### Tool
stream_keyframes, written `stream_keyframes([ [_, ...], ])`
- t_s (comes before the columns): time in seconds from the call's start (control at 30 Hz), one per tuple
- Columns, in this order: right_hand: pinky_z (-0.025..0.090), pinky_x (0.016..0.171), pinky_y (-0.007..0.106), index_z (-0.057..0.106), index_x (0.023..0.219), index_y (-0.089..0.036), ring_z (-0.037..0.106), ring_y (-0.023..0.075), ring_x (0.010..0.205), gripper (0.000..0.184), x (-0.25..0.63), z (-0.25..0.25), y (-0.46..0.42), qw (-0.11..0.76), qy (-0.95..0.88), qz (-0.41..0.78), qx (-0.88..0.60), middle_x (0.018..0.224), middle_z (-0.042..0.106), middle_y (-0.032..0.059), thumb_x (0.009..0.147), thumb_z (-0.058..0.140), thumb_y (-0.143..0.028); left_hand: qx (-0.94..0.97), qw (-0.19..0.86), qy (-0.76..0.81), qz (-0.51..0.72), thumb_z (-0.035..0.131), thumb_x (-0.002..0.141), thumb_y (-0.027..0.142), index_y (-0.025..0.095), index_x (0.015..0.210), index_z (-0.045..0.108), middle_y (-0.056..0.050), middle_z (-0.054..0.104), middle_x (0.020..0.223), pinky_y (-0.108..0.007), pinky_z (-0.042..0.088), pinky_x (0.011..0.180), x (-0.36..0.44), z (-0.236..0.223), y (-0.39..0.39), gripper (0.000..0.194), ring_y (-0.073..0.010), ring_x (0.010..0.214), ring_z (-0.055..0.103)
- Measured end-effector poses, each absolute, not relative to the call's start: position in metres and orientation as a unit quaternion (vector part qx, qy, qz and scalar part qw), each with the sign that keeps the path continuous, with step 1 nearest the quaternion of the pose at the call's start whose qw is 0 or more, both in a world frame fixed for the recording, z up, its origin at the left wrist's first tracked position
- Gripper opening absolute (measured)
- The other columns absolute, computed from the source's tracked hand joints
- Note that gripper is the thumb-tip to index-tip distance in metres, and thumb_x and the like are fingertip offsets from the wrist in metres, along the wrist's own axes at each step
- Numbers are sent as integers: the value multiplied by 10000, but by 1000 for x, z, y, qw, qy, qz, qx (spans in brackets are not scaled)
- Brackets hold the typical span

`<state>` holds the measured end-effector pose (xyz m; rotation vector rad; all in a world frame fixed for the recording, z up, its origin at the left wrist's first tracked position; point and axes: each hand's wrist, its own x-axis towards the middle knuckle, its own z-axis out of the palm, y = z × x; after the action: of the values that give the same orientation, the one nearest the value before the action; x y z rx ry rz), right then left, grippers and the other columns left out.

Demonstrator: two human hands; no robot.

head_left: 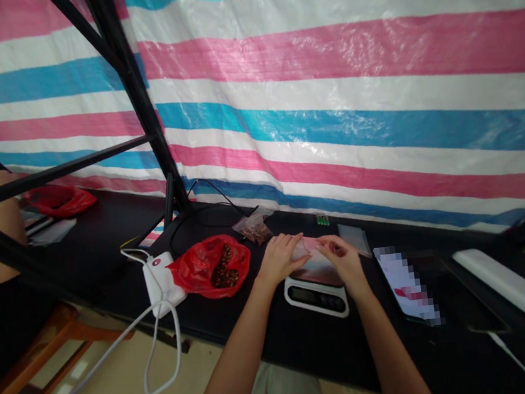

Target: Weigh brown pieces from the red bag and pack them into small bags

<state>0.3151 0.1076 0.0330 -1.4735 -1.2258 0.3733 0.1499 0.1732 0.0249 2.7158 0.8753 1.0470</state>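
Nearest were the wearer's light-clad legs, below the edge of a black desk. On the desk sat a white scale with a dark display facing the wearer and a shiny top plate. Both hands were over the plate: the left hand was open, fingers stretched and thumb apart; the right hand had thumb and forefinger drawn close, though whether they gripped anything could not be told. To the right lay a lit phone and, farther right, a long white device. To the left, an open red bag of brown pieces touched a white box with cables. Beyond the hands lay a clear bag, small green items and a bag of reddish-brown bits. Behind hung a striped sheet.
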Motion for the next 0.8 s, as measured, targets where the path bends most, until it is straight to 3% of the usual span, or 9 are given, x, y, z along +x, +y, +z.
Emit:
stream_keyframes([
  [0.13,372,525,253,649,891,-157,465,129,558,353,352,35,83,587,-417,56,-692,730,618,37,735,551,-458,851,147,301,404,537,771,500,208,1192,500,-54,610,1003,-349,406,884,153,30,169,514,-200,948,539],
  [0.27,402,667,321,610,988,-162,492,183,689,395,376,22,59,478,-481,-64,-732,861,603,72,769,493,-469,857,221,270,380,565,760,476,228,1217,477,-40,587,1134,-362,364,960,163,35,168,527,-192,1016,527],
  [0.47,364,811,425,399,1254,-101,473,281,902,625,375,-10,55,354,-551,-111,-748,969,541,135,793,442,-520,905,209,237,285,593,699,555,223,1212,506,-60,585,1147,-385,351,959,183,33,172,616,-224,1066,496],
  [0.63,360,829,432,524,1138,-156,465,284,931,486,380,-20,64,325,-544,-106,-766,966,542,125,814,411,-500,903,205,230,299,647,603,603,218,1304,396,-86,471,1304,-467,172,1079,180,35,176,838,-242,1210,392],
  [0.7,357,845,440,565,1074,-165,476,283,951,443,382,-20,65,322,-547,-91,-767,978,560,123,810,416,-488,892,205,243,322,634,647,570,239,1308,385,-80,432,1340,-495,126,1089,170,43,176,780,-240,1242,361],
  [0.8,357,873,451,575,1030,-157,505,281,966,419,384,-18,65,338,-556,-61,-757,1000,593,123,787,447,-474,853,206,280,389,561,775,458,258,1259,446,-65,460,1309,-461,206,1073,138,57,167,537,-212,1226,383],
])
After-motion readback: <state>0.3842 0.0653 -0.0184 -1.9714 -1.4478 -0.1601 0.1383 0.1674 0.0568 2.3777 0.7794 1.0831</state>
